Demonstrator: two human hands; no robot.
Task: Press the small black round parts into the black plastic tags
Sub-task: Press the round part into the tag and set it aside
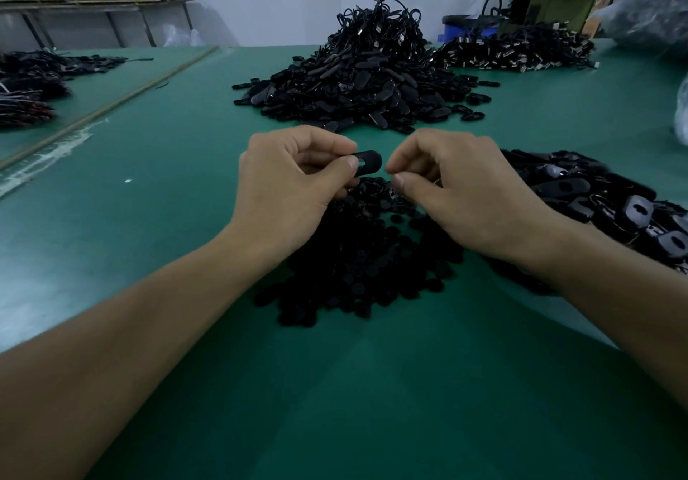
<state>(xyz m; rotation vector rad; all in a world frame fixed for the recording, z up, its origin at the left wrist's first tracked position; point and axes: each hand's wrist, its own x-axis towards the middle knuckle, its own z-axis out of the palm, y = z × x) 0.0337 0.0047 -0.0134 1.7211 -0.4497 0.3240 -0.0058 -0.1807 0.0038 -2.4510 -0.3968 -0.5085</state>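
My left hand (294, 178) pinches one black plastic tag (369, 161) between thumb and fingers, its rounded end pointing right and its hole showing. My right hand (450, 181) hovers just right of the tag with thumb and forefinger pressed together; whether a small round part sits between them is hidden. Below both hands lies a heap of small black round parts (357, 256) on the green table (167, 196). A big pile of black tags (357, 88) rises behind the hands.
Another heap of tags (603, 200) spreads at the right beside my right wrist. Cabled parts with metal ends (521, 49) lie at the back right, dark bundles (29, 85) at the far left. A blue bin (461, 29) and a machine stand beyond the table.
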